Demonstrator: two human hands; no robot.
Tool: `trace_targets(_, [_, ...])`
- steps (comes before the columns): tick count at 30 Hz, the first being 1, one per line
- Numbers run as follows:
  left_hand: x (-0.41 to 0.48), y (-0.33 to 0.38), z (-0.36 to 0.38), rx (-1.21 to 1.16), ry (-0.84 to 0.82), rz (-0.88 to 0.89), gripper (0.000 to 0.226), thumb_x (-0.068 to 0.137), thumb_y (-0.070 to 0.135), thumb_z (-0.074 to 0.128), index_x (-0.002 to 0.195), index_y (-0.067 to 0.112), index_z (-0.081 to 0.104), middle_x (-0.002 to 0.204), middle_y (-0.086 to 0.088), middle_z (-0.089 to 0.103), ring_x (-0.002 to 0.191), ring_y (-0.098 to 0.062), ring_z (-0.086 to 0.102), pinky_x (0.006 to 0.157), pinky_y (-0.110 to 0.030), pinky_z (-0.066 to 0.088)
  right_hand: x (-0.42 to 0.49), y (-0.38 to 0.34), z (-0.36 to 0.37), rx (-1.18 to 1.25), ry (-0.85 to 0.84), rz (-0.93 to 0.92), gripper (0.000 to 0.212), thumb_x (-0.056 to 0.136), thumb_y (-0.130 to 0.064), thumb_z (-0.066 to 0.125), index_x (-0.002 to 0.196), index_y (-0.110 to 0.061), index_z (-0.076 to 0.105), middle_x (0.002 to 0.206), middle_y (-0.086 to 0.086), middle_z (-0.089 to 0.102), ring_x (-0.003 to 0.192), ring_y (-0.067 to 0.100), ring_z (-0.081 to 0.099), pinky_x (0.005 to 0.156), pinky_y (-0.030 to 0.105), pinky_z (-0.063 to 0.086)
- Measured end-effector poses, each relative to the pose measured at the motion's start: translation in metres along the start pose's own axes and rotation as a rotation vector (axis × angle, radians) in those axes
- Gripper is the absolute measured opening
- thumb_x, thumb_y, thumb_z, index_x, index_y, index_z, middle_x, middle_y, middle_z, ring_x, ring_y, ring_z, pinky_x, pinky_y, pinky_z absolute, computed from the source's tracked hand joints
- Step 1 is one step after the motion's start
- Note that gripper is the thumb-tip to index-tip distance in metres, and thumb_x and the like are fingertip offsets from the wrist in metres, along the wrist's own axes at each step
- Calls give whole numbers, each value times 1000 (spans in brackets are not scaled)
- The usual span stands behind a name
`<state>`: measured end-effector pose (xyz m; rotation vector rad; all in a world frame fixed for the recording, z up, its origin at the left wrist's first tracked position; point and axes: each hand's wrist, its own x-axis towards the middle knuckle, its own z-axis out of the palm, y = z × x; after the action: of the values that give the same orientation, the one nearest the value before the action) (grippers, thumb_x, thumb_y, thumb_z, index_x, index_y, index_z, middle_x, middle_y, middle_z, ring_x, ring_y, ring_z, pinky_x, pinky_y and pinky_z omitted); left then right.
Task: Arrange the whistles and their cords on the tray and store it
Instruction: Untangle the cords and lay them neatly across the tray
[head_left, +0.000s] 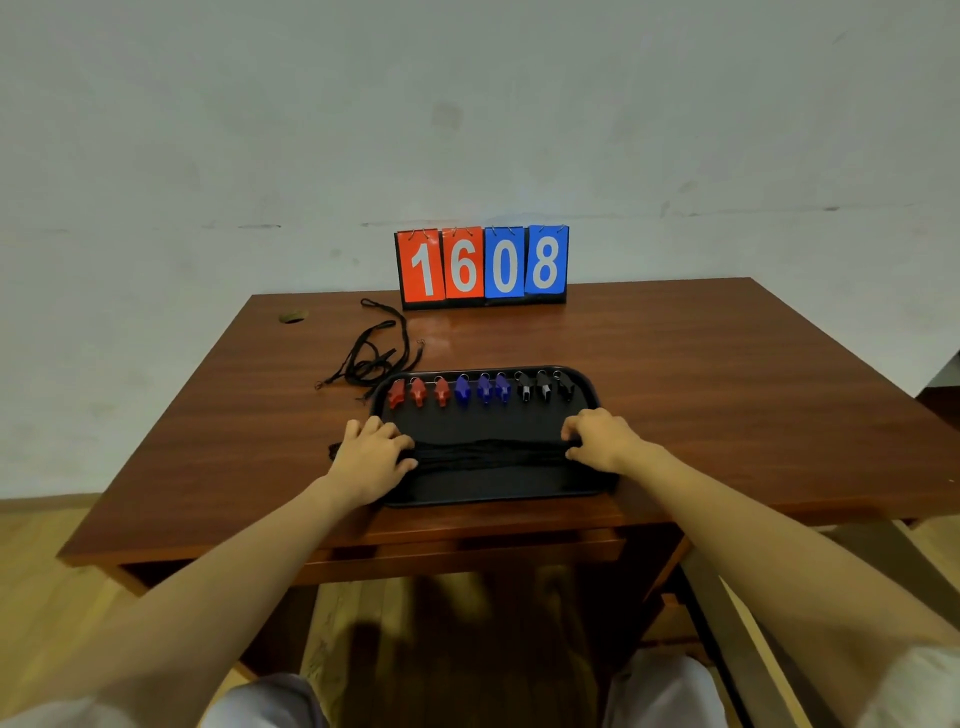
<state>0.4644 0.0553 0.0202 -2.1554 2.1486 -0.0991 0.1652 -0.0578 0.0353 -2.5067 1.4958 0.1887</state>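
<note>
Whistles are lined up in 1 row along the far side of the flat black plastic tray (493, 497): 3 red plastic whistles (418, 391), 3 blue plastic whistles (483, 388) and 3 black plastic whistles (543, 385). A bundle of thin black cords (488, 453) is laid across the tray's near half. It is gripped at 1 end by the curled fingers (401, 442) of the left hand (371, 452) and at the other by those of the right hand (602, 436). More loose black cords (374, 358) are left on the brown wooden worktop (675, 389), just beside the tray's far left corner. Those must be added, it seems, and the tray is not yet stored.
</note>
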Motion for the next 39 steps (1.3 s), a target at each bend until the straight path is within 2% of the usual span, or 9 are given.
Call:
trace_targets(4, [-1, -1, 1, -26, 81, 10, 42, 97, 42, 39, 135, 25, 47, 133, 0, 48, 124, -21, 40, 100, -36, 27, 7, -16, -9, -36, 7, -49, 33, 90, -24, 61, 121, -16, 55, 127, 9, 51, 118, 29, 47, 98, 39, 38])
trace_targets(7, [5, -3, -5, -56, 159, -7, 40, 96, 43, 40, 128, 24, 53, 128, -1, 50, 120, -22, 43, 99, -38, 28, 20, -42, -23, 35, 29, -114, 35, 89, -25, 63, 122, -15, 56, 127, 9, 51, 116, 29, 49, 98, 40, 42])
trace_targets(14, [44, -36, -26, -98, 210, -198, 36, 97, 41, 40, 119, 21, 61, 125, -2, 51, 120, -25, 41, 99, -41, 27, 77, -116, -48, 167, 49, -263, 28, 92, -23, 58, 119, -13, 57, 121, 9, 55, 107, 26, 54, 93, 39, 48])
trace_targets(18, [76, -72, -29, -152, 127, -246, 32, 98, 29, 41, 122, 20, 59, 128, -6, 52, 121, -28, 43, 99, -42, 33, 130, -143, -61, 161, 53, -276, 30, 96, -15, 45, 124, -12, 56, 127, 11, 54, 110, 27, 55, 95, 42, 49])
trace_targets(23, [117, -100, -16, -242, 77, -158, 36, 95, 11, 42, 125, 24, 58, 130, -2, 54, 120, -26, 45, 94, -40, 36, 194, -154, -64, 113, -32, -244, 47, 92, -1, 41, 135, -17, 50, 140, 11, 47, 123, 28, 49, 100, 40, 45])
trace_targets(27, [142, -111, 6, -245, 41, -71, 38, 97, 14, 40, 132, 24, 52, 133, -1, 52, 124, -25, 43, 96, -39, 35, 233, -156, -54, 109, -79, -235, 52, 90, 5, 39, 134, -19, 51, 142, 9, 47, 127, 27, 47, 105, 39, 42])
trace_targets(32, [152, -124, 34, -286, -5, -49, 38, 98, 26, 43, 135, 24, 49, 139, -1, 46, 128, -25, 40, 101, -40, 35, 264, -151, -32, 53, -95, -270, 44, 92, -1, 39, 130, -20, 52, 137, 8, 47, 122, 29, 47, 99, 42, 45])
trace_targets(36, [158, -129, 40, -281, 65, -176, 34, 98, 26, 43, 130, 22, 53, 135, -3, 48, 124, -27, 43, 98, -41, 37, 270, -145, -22, -19, 57, -226, 21, 98, -12, 40, 117, -8, 50, 121, 14, 47, 112, 31, 44, 78, 38, 40])
trace_targets(39, [161, -127, 38, -237, 36, -284, 38, 98, 22, 40, 135, 22, 48, 137, -4, 45, 127, -27, 38, 102, -42, 32, 264, -142, -19, -49, 85, -185, 20, 99, -12, 38, 116, -7, 47, 121, 14, 46, 112, 32, 43, 82, 39, 38])
